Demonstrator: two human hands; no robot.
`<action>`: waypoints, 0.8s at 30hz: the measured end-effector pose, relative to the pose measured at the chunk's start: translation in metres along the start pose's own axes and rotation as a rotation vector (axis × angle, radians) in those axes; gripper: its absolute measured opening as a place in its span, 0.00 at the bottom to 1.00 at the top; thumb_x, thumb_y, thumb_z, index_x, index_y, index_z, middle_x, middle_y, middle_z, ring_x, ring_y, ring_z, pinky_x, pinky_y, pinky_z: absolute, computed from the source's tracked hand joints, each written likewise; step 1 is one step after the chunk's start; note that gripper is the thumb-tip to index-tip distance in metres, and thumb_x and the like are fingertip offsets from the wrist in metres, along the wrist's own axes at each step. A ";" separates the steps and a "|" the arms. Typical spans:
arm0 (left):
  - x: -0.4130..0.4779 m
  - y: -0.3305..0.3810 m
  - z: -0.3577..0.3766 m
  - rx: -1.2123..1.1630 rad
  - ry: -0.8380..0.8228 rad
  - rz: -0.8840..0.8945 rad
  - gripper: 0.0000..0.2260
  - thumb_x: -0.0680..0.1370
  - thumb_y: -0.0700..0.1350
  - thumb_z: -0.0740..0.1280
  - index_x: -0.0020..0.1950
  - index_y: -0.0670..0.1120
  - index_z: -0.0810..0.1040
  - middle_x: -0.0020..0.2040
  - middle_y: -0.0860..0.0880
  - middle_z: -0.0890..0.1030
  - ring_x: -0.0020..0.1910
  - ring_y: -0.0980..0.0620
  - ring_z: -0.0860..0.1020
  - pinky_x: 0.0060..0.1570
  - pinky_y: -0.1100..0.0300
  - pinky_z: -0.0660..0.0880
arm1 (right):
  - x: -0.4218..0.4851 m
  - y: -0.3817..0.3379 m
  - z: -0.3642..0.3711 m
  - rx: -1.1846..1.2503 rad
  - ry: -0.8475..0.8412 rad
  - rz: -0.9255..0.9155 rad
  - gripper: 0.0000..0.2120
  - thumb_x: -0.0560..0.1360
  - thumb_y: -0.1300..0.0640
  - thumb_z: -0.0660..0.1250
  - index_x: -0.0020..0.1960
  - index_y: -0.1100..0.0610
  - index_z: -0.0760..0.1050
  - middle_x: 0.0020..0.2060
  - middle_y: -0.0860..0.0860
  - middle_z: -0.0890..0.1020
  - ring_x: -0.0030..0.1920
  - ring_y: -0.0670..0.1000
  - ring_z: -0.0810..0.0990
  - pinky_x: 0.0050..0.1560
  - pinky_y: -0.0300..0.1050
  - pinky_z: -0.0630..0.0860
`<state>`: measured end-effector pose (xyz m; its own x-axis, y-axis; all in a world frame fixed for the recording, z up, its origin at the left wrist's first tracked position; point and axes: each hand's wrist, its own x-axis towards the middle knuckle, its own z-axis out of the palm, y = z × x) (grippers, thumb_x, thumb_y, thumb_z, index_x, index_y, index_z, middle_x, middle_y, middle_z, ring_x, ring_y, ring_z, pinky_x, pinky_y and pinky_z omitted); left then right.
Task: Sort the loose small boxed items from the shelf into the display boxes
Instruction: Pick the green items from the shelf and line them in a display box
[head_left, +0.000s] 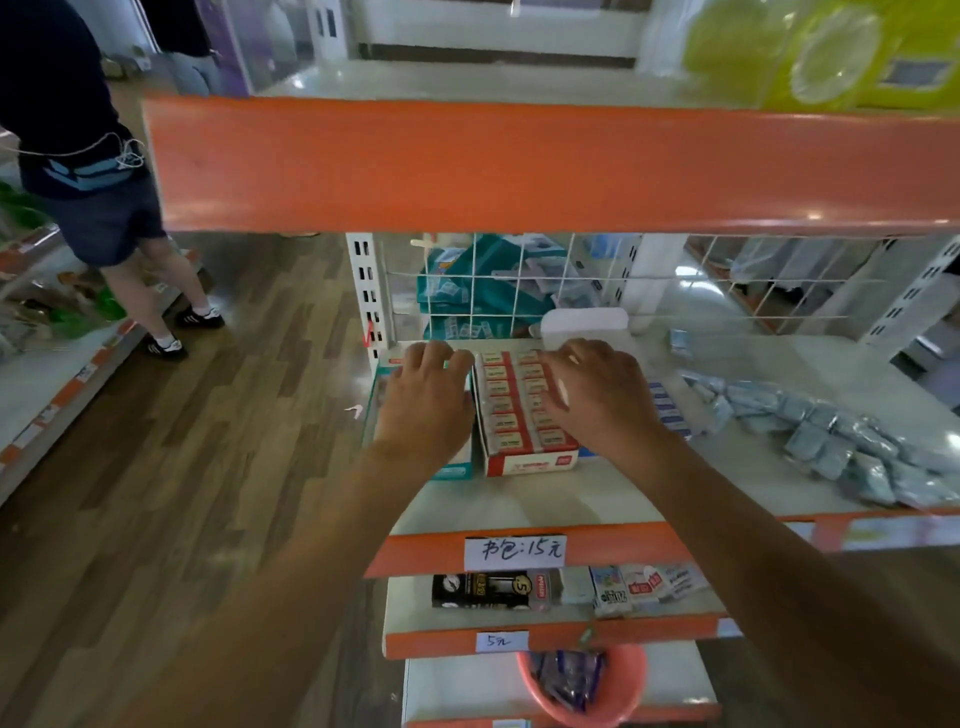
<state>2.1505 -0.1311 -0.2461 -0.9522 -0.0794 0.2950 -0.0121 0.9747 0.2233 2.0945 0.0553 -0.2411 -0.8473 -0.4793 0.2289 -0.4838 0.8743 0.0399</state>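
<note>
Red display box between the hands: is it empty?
No, the red display box is packed with two rows of small red-and-white boxes.

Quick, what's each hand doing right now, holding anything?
Left hand: open, palm down over the teal box.
Right hand: open, over the red box.

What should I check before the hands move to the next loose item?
1. Red display box has a free slot: not ok, both rows look full.
2. Teal box has room: cannot tell, left hand covers it.
3. Right hand empty: cannot tell, palm faces down.
4. Loose packets in view to pick: ok, piled on the shelf at right.
5. Blue box has room: cannot tell, mostly hidden.
</note>
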 end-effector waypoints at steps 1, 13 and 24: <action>0.001 0.013 0.002 0.017 -0.010 0.022 0.18 0.79 0.48 0.61 0.69 0.50 0.67 0.68 0.48 0.67 0.69 0.47 0.63 0.66 0.51 0.65 | -0.007 0.009 0.000 -0.001 -0.003 0.027 0.20 0.78 0.46 0.61 0.68 0.50 0.69 0.63 0.51 0.74 0.63 0.54 0.71 0.61 0.54 0.69; 0.011 0.166 0.035 0.086 -0.169 0.280 0.25 0.80 0.57 0.58 0.75 0.51 0.59 0.76 0.45 0.53 0.76 0.43 0.46 0.73 0.44 0.45 | -0.088 0.128 -0.008 0.029 0.132 0.212 0.23 0.71 0.47 0.69 0.64 0.54 0.75 0.59 0.56 0.79 0.61 0.59 0.77 0.58 0.65 0.73; 0.024 0.250 0.065 0.161 -0.227 0.343 0.28 0.81 0.58 0.55 0.76 0.44 0.56 0.76 0.45 0.56 0.77 0.43 0.44 0.73 0.42 0.44 | -0.136 0.208 0.004 0.010 -0.020 0.317 0.30 0.77 0.39 0.60 0.76 0.46 0.60 0.75 0.53 0.63 0.76 0.56 0.56 0.71 0.66 0.54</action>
<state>2.1050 0.1246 -0.2433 -0.9522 0.2843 0.1115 0.2856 0.9583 -0.0050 2.1084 0.3022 -0.2680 -0.9603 -0.1840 0.2097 -0.1966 0.9797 -0.0404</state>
